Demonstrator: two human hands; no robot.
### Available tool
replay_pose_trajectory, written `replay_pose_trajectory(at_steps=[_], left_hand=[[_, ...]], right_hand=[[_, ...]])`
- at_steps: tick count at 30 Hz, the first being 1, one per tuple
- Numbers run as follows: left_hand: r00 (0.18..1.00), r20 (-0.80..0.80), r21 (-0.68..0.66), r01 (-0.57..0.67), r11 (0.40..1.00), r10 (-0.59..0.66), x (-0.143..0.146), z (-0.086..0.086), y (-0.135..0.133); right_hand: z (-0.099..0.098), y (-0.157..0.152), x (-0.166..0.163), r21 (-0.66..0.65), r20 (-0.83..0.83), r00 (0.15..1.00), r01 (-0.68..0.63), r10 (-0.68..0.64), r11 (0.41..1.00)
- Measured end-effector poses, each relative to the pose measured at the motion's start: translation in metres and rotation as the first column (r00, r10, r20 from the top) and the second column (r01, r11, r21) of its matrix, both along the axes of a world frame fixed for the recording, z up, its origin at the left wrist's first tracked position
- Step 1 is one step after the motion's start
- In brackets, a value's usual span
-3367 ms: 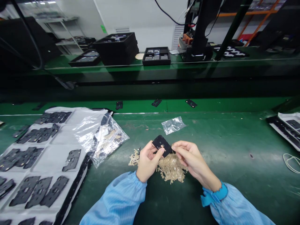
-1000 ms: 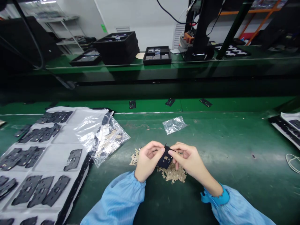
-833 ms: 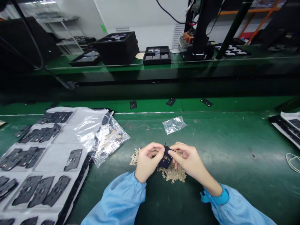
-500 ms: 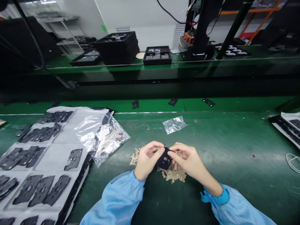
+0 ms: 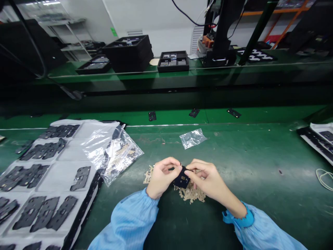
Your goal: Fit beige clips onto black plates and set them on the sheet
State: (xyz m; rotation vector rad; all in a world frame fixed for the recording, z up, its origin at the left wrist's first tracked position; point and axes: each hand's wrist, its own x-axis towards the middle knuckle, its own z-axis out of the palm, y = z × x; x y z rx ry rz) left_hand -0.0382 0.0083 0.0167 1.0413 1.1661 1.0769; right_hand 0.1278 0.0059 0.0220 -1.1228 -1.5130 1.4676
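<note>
Between my two hands is a flat black plastic part (image 5: pixel 182 180) with small cut-outs, held just above the bench. My left hand (image 5: pixel 164 175) pinches its upper left edge between thumb and fingers. At its upper right edge, my right hand (image 5: pixel 204 177) is closed with thumb and fingertips against it; whether anything tiny is also in those fingertips is too small to tell. A heap of small beige pieces (image 5: pixel 191 196) lies under the part, and more beige pieces (image 5: pixel 148 174) show beside my left hand.
A white tray (image 5: pixel 49 177) of similar black parts stands at left, with clear bags (image 5: pixel 122 156) of beige pieces over its corner. An empty-looking clear bag (image 5: pixel 193 138) lies ahead. Several black parts (image 5: pixel 194 113) lie along the back ledge. Another tray (image 5: pixel 316 142) and a white cord (image 5: pixel 325 178) are at right.
The view has shifted slightly. Both hands keep nearly the same grip on the black plastic part, with only slight movement at the fingers.
</note>
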Motion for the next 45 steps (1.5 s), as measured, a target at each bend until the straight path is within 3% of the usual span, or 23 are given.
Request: replay_pose_trajectory(at_steps=[11,15,21,29,37,40,45], left_hand=[[1.0,0.019,0.093,0.011,0.996,-0.013,-0.002,-0.003,-0.001],[0.999,0.018,0.144,0.025,0.989,-0.027,-0.003,-0.002,0.0],[0.998,-0.016,0.225,0.056,0.973,-0.054,-0.004,0.001,-0.001],[0.952,-0.305,0.425,0.142,0.894,-0.006,-0.006,0.005,-0.002],[0.895,-0.442,0.565,0.229,0.793,0.056,-0.004,0.007,-0.004],[0.857,-0.505,0.616,0.273,0.739,0.105,-0.003,0.002,-0.007],[0.739,-0.621,0.71,0.389,0.586,0.261,-0.001,-0.011,-0.013]], right_hand=[[0.0,0.002,0.002,0.074,0.015,0.999,0.033,-0.034,0.997],[0.001,0.003,0.005,0.21,0.086,0.996,-0.006,-0.013,0.978],[0.005,0.004,0.01,0.474,0.246,0.969,-0.117,-0.004,0.873],[-0.004,0.001,0.017,0.635,0.496,0.864,-0.297,-0.082,0.713],[0.001,0.0,0.018,0.727,0.616,0.756,-0.436,-0.222,0.531],[-0.002,0.0,0.018,0.731,0.611,0.754,-0.422,-0.241,0.536],[-0.011,-0.001,0.011,0.711,0.48,0.857,-0.256,-0.186,0.655]])
